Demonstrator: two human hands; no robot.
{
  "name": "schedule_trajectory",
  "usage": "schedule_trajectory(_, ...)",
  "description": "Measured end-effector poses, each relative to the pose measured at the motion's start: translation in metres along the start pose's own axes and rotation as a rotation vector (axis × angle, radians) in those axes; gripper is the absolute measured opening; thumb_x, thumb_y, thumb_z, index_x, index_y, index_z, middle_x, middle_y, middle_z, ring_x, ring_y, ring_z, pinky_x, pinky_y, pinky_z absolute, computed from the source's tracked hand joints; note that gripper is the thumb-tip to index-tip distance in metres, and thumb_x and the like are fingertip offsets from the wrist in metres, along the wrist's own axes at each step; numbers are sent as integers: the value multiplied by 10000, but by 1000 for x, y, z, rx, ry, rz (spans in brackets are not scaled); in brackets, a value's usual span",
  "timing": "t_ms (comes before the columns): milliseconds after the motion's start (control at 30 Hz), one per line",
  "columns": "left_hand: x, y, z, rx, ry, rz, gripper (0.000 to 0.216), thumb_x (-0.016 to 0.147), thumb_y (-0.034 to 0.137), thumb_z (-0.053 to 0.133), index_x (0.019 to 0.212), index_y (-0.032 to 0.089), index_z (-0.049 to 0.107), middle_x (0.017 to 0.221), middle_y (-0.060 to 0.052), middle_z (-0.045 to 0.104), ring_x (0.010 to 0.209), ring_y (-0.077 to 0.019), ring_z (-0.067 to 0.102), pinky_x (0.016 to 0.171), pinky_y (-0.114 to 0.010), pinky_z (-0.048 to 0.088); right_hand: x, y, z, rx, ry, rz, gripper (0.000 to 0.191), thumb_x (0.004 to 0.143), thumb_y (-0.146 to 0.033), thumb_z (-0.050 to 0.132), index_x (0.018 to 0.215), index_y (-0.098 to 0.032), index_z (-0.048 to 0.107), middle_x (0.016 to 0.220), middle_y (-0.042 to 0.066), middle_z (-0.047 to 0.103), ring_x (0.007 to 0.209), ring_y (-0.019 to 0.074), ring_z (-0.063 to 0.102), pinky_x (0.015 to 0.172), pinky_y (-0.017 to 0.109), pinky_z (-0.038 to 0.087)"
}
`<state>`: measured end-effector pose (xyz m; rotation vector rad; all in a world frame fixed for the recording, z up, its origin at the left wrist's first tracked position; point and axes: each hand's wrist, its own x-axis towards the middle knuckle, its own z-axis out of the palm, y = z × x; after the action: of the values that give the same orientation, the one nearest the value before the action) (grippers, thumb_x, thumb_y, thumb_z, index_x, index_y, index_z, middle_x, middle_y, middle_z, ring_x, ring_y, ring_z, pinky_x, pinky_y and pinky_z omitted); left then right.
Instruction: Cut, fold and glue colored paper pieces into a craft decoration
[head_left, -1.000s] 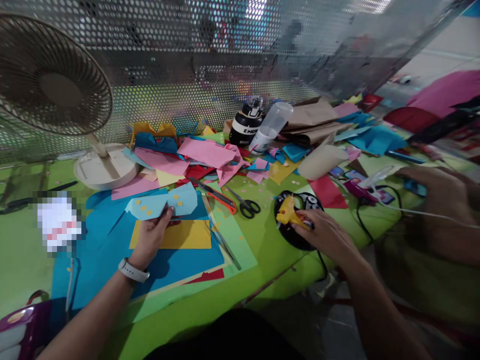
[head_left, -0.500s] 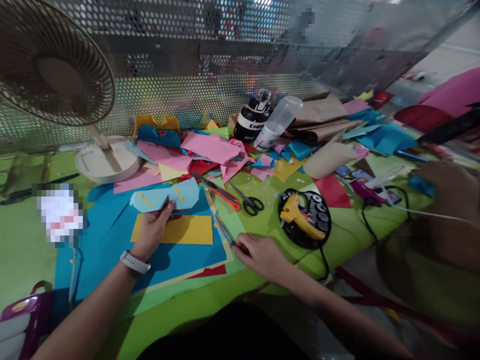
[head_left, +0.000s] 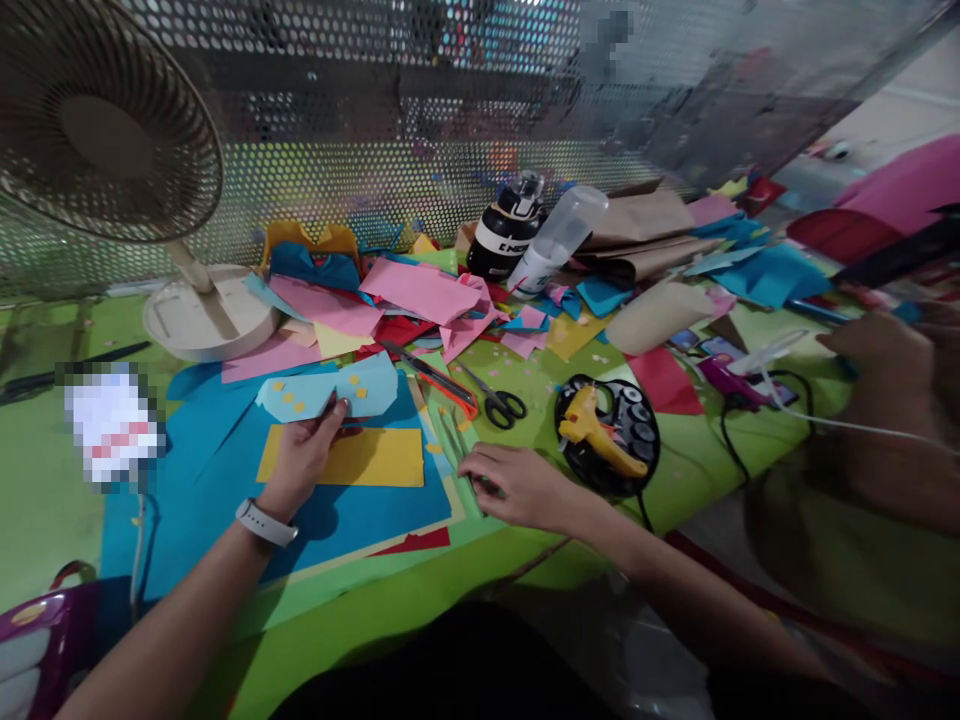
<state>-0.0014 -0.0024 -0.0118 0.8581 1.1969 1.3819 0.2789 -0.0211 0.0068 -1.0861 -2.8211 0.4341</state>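
My left hand [head_left: 306,452] pinches a light blue paper strip [head_left: 375,385] by its lower edge, between thumb and fingers. Small yellow squares of paper are on the strip. Under it lies a yellow paper rectangle [head_left: 382,460] on a large blue sheet [head_left: 202,520]. My right hand [head_left: 510,485] rests low over the table by the sheets' right edge, its fingers loosely curled and apart. Beneath those fingers is a slim tool like tweezers [head_left: 451,430], tinted green and hard to make out. Black-handled scissors [head_left: 504,408] and an orange cutter knife [head_left: 450,390] lie just beyond.
A yellow glue gun [head_left: 600,435] sits on a black round tray right of my right hand. Paper scraps [head_left: 420,290], a black bottle [head_left: 504,240] and a clear bottle [head_left: 559,240] stand behind. A fan [head_left: 210,310] is at left. Another person's hand [head_left: 885,350] is at right.
My right hand has loosened around the slim tool, which now lies lower under the fingers. My left hand holds the light blue strip as before.
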Motion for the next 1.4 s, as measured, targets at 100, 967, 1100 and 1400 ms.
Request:
schedule_trajectory(100,1,-1,-1,0,4,2,408,649,426,798,945,169,685,996,-42,716,867,-251,702,712,-351,623,8,3,-10,-326,-72,-261,193,824,-82,530,970,-185,600,929,71,623,751,165,557,587,265,371)
schedule_trajectory(967,0,-1,1,22,31,-5,415,652,418,798,962,164,691,1029,-46,712,842,-213,695,723,-311,612,2,5,-10,330,618,-5,60,861,-220,538,859,-221,597,800,50,678,750,175,662,675,305,549)
schedule_trajectory(1100,0,-1,1,22,33,-13,416,647,425,800,953,165,691,1002,-42,713,823,-209,692,707,-310,613,2,10,-6,231,435,43,190,925,-251,449,1005,-192,610,977,94,634,867,183,636,739,307,526)
schedule_trajectory(1400,0,0,2,34,38,-16,418,641,433,801,934,159,680,935,-36,708,785,-205,692,700,-321,611,-6,16,-23,445,207,376,357,965,-399,348,1074,-197,621,887,62,682,719,173,665,625,282,524)
